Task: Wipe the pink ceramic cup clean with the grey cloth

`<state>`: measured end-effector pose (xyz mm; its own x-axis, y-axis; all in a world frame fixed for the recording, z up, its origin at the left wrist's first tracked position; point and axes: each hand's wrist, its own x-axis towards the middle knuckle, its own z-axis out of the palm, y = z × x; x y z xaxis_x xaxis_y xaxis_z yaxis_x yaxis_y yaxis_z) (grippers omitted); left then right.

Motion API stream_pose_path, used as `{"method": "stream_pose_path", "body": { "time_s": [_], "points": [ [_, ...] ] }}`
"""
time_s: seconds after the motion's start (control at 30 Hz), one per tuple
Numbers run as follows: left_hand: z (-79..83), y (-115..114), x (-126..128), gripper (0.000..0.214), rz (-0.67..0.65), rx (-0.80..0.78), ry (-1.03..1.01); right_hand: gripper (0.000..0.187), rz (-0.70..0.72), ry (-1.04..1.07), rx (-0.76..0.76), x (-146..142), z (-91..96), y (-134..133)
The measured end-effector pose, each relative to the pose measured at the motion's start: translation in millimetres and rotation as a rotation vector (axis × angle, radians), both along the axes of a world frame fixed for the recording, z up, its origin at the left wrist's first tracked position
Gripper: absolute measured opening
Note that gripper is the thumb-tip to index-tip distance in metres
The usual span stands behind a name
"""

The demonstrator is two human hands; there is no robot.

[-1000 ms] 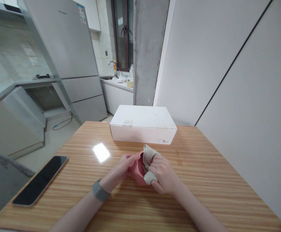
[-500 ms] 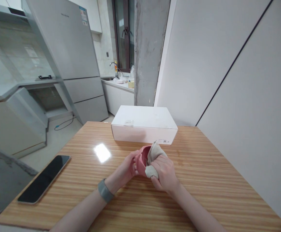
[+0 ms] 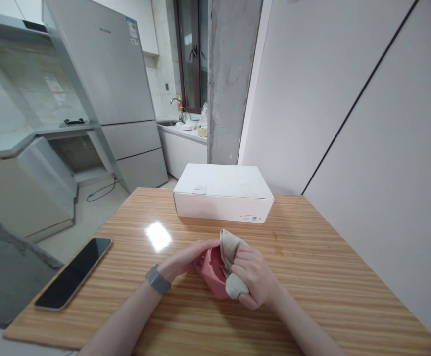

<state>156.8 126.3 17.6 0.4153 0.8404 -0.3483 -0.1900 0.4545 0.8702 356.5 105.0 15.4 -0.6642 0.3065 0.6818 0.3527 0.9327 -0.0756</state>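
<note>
A small pink bowl-like object [image 3: 213,277] is held just above the wooden table [image 3: 311,296], near its middle front. My left hand [image 3: 185,258] wraps round its left side; a grey watch band sits on that wrist. My right hand [image 3: 254,276] is closed on a beige cloth [image 3: 230,247], which is pushed into the pink object and folded over its rim. Part of the pink object is hidden behind both hands.
A closed white box [image 3: 223,193] lies at the table's far edge. A black phone [image 3: 73,273] lies face up near the left edge. White wall panels stand close on the right; a fridge and kitchen counter are beyond the table at left.
Both hands and the pink object have shifted slightly toward me and lower on the table. The cloth has turned inside the pink object. The camera view has risen a little.
</note>
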Motion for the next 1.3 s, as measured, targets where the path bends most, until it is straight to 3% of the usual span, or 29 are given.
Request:
{"method": "stream_pose_path", "body": {
  "time_s": [0.1,0.27,0.73,0.87,1.07,1.3],
  "points": [
    [-3.0,0.7,1.1,0.034,-0.031,-0.027,0.020,0.038,-0.021,-0.025,0.003,2.7,-0.6,2.0],
    [-10.3,1.2,10.7,0.038,0.053,-0.003,0.010,0.037,-0.102,-0.018,-0.033,5.1,-2.0,6.1],
    [-18.9,-9.1,32.0,0.037,0.261,-0.030,-0.237,0.024,-0.561,0.041,-0.023,-18.9,-2.9,0.1],
    [-16.8,-10.4,32.4,0.038,0.170,-0.084,-0.350,0.024,-0.493,0.090,-0.037,-17.2,0.6,-0.6],
    [-11.0,-8.1,27.7,0.056,-0.040,-0.147,-0.352,0.031,-0.249,0.080,-0.082,-11.2,6.4,-3.2],
    [-3.4,-5.0,16.7,0.045,-0.012,-0.168,-0.268,0.034,-0.011,0.175,-0.158,2.3,7.9,-0.8]
  ]
}}
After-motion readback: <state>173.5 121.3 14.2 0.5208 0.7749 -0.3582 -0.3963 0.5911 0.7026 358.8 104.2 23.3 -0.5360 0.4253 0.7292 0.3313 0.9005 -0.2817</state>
